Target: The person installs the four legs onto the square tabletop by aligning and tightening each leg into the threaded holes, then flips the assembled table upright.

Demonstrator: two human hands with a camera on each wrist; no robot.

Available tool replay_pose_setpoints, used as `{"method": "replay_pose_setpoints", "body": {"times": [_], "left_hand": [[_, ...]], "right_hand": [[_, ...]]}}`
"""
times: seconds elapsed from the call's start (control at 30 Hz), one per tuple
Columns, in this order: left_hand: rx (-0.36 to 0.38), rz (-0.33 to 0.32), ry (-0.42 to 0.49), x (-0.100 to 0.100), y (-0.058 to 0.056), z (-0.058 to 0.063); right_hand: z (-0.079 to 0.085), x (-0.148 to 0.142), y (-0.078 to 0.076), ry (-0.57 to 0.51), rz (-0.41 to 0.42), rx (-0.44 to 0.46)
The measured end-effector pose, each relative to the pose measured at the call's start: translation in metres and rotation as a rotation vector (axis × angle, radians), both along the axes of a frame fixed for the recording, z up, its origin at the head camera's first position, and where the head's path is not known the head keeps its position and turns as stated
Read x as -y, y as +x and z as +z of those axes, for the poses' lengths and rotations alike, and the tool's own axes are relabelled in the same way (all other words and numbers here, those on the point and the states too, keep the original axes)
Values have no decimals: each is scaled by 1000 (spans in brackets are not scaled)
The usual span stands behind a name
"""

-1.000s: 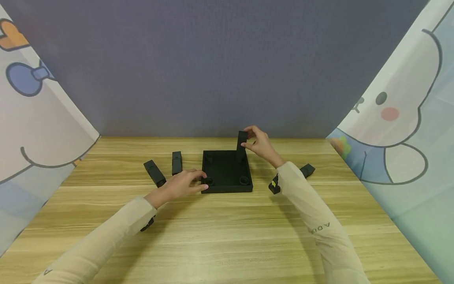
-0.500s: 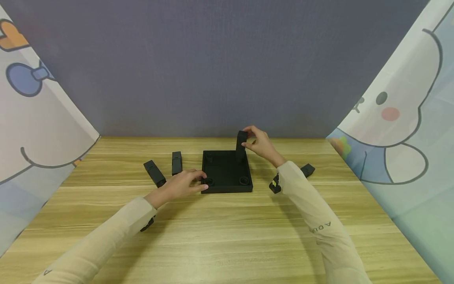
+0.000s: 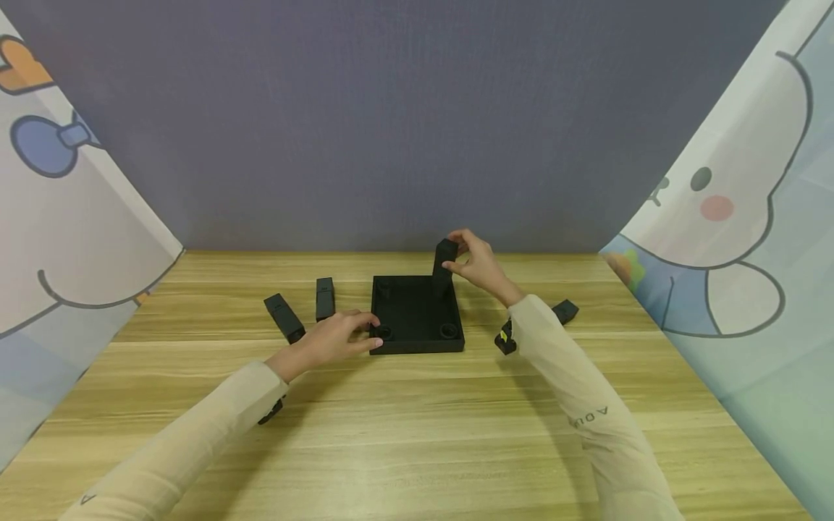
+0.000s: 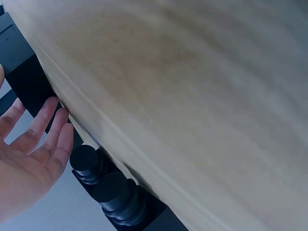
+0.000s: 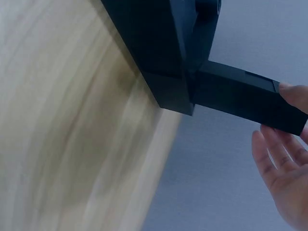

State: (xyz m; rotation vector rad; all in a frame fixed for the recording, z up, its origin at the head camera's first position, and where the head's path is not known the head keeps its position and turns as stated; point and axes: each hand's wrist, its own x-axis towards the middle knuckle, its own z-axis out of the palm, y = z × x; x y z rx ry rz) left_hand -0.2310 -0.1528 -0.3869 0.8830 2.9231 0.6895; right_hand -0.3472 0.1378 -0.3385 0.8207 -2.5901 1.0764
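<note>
A shallow black square frame (image 3: 417, 344), like an upturned small tabletop, lies on the table with round threaded sockets at its corners. At its far right corner a black square leg (image 3: 444, 260) stands upright, and my right hand (image 3: 481, 266) pinches its upper end between thumb and fingers. The right wrist view shows the leg (image 5: 240, 96) meeting the frame's corner. At the near left corner my left hand (image 3: 335, 339) holds the frame's edge, thumb toward the front and fingers along the side. In the left wrist view the fingers (image 4: 45, 118) touch the black side.
Two black legs (image 3: 284, 317) (image 3: 324, 298) lie left of the frame; threaded ends (image 4: 113, 190) show in the left wrist view. Partly under the right sleeve are another black piece (image 3: 564, 312) and one with a yellow mark (image 3: 504, 339). A grey panel (image 3: 391, 145) stands behind.
The upright leg has turned a little about its length in my right hand, its top now showing a corner. The left hand and the frame have stayed put.
</note>
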Motion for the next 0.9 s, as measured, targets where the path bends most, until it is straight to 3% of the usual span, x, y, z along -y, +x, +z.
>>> {"method": "replay_pose_setpoints", "body": {"times": [0.2,0.47,0.67,0.9], "left_hand": [[9,7,-8,0,0,1],[16,8,-10,1,0,1],[15,7,-16,1,-1,0],[11,12,-18,0,0,0]], "right_hand": [[8,-2,-2,89,69,7],[16,-4,-1,131,112,60],[15,-4,-2,134,107,46],[9,1,-2,127,44,-16]]}}
